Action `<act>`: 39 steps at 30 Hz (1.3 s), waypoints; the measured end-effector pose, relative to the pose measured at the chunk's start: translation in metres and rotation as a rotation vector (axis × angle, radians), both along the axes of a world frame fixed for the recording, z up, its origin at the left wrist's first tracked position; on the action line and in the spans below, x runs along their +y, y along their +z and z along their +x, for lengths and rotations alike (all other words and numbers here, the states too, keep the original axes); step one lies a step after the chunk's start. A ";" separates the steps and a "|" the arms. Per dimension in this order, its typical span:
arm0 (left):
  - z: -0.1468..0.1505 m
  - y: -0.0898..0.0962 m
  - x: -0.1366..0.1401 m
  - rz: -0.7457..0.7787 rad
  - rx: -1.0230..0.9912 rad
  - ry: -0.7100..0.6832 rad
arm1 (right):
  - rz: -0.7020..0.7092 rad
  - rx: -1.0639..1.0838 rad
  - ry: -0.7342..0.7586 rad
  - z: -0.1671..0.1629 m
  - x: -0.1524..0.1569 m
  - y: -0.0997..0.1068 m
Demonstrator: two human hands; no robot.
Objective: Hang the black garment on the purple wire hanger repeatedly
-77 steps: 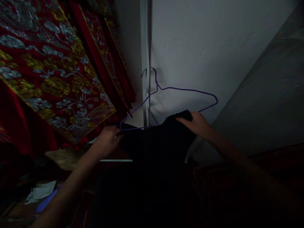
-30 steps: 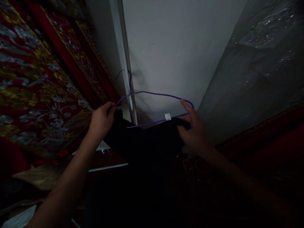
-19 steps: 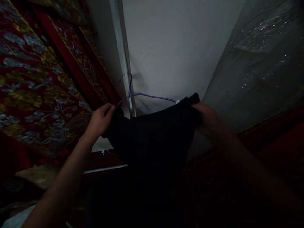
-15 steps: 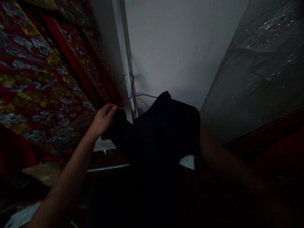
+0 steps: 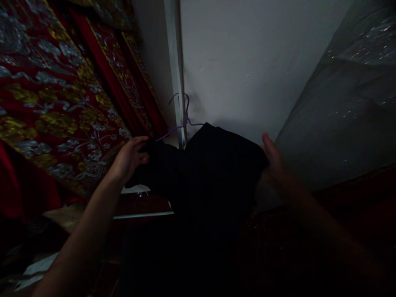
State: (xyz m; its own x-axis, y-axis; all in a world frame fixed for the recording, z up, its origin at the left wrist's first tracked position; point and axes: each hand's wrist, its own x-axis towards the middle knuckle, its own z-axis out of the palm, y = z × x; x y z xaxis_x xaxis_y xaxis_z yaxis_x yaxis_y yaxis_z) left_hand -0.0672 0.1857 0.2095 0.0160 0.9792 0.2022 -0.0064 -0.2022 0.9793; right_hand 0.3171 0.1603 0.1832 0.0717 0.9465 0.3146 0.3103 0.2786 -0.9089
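Note:
A black garment (image 5: pixel 213 173) hangs on a thin purple wire hanger (image 5: pixel 187 109), whose hook goes over a pale upright post (image 5: pixel 177 53). My left hand (image 5: pixel 131 156) has its fingers and thumb closed on the garment's left shoulder, close to the hanger's arm. At the opposite edge is my right hand (image 5: pixel 275 159); its thumb points up, apart from the cloth, and the palm side faces the garment. Its other fingers are dim and partly lost in shadow. Darkness hides the garment's folds and lower part.
Red cloth with gold and silver embroidery (image 5: pixel 62 95) hangs at the left. Behind the garment is a white wall (image 5: pixel 247 53). Clear plastic sheeting (image 5: pixel 349 103) covers the right side. A pale, thin edge (image 5: pixel 145 215) crosses low behind the garment, and a white sheet (image 5: pixel 40 266) lies lower left.
My right hand has come out from beside the garment with its thumb raised. The garment's right side has spread outward and its white patch is now hidden. My left hand stays at the left shoulder.

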 end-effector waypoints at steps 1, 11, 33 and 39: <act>0.005 0.002 0.000 0.012 -0.015 -0.015 | -0.034 0.033 0.016 0.003 -0.001 0.002; 0.053 0.037 -0.027 0.543 0.217 0.103 | -0.001 0.362 -0.179 -0.039 -0.039 0.015; 0.022 0.019 -0.134 -0.407 0.105 -0.541 | 0.122 -0.534 0.960 -0.086 -0.120 0.014; -0.023 0.018 -0.162 -0.448 0.646 -0.601 | 0.343 -0.334 0.464 -0.089 -0.044 -0.029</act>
